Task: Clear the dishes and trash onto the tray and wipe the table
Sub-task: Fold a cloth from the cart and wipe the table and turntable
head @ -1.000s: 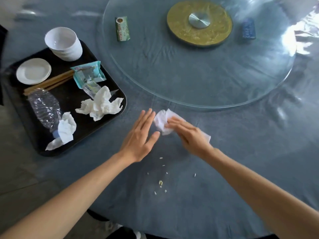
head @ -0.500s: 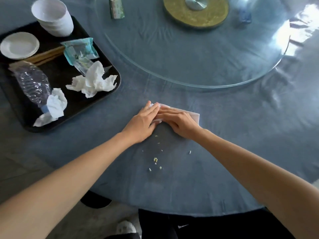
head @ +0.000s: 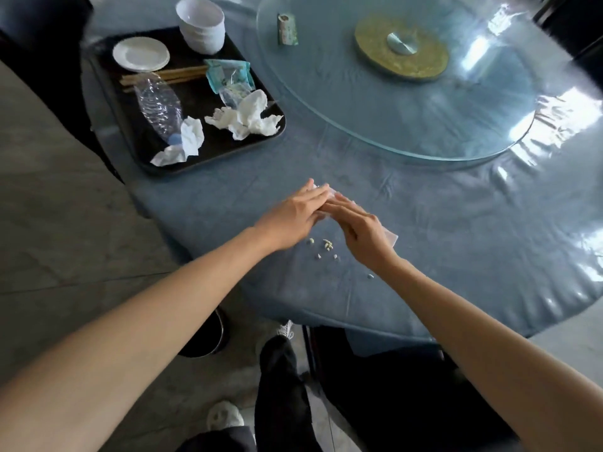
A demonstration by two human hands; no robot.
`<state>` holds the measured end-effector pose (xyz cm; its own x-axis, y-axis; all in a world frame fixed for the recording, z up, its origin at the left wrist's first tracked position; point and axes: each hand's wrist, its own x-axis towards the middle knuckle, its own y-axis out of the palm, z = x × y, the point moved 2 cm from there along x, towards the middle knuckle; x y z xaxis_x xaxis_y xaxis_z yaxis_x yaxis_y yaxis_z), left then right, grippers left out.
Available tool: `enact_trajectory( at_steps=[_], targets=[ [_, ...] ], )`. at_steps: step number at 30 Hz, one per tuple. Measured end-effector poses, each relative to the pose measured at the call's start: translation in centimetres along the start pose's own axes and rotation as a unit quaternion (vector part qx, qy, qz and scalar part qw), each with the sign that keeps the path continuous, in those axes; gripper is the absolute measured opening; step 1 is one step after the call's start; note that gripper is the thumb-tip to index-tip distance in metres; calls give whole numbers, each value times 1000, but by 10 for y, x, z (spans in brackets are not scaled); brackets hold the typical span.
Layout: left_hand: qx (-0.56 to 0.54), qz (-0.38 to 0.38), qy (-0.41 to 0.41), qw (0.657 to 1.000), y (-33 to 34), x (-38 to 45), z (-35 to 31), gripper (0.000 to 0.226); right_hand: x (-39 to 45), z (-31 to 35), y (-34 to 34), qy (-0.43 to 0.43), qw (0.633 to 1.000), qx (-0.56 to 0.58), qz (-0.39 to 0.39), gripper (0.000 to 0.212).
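A white paper napkin point(head: 390, 237) lies flat on the blue tablecloth point(head: 424, 256), mostly hidden under both hands; only a corner shows just beyond the right wrist and a sliver past the fingertips. The right hand point(head: 362, 230) rests on it palm down with fingers extended, pressing rather than gripping. The left hand point(head: 290, 220) lies alongside, fingers straight, its tips overlapping the right hand's fingers on the napkin's far end. Neither hand is curled round anything.

Just nearer the person than the two hands, between the wrists, sits a scatter of crumbs point(head: 326, 247), with one stray piece close to the right forearm.

Well off to the far left of the left hand stands the black tray point(head: 107, 102), already carrying a stack of white bowls point(head: 204, 26), a small white plate point(head: 141, 54), chopsticks point(head: 182, 75), a crushed plastic bottle point(head: 156, 109), a teal wrapper point(head: 228, 75) and crumpled tissues point(head: 244, 117). Beyond the hands, a green packet point(head: 287, 29) lies on the glass turntable point(head: 391, 102).

Assessment: clearing appears largely done and the wiping step is in hand. The next move likely calls for drawing the napkin toward the person over the crumbs, keeping pressure even so they gather rather than scatter off the table edge.
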<state>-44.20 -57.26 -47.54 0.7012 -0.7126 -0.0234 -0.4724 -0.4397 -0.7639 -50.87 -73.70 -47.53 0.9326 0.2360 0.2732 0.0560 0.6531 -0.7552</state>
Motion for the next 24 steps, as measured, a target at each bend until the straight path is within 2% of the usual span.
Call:
enact_trajectory(
  at_steps=[2,4,9,12,14,15,18,19,21,24],
  targets=[
    [14,-21,-20,999,-8,9,1,54,18,0,-5,-28,999,-33,-23,33],
    [20,-10,-42,999,-4,14,10,54,26,-9,-1,-24,998,-59,-18,33],
    [38,31,-82,995,34,4,40,54,7,-36,25,64,995,-60,51,41],
    [38,27,-72,996,37,3,43,59,6,-34,26,98,992,-50,67,36],
    [-14,-16,-78,997,21,-8,38,64,10,-17,17,117,987,-85,68,45],
    [-43,-63,-82,994,9,-22,37,67,9,-1,13,102,989,-95,52,50],
    [-75,-246,-70,964,-23,-103,39,66,-1,74,25,-20,1000,14,-16,47],
    [-86,-293,-78,949,-25,-140,46,64,-8,100,43,-48,997,67,0,45],
    [-122,-344,-157,918,-9,-214,70,65,-26,143,97,-72,985,122,94,44],
    [-159,-323,-344,867,51,-314,119,72,-61,163,198,-16,961,148,233,44]
  ],
)
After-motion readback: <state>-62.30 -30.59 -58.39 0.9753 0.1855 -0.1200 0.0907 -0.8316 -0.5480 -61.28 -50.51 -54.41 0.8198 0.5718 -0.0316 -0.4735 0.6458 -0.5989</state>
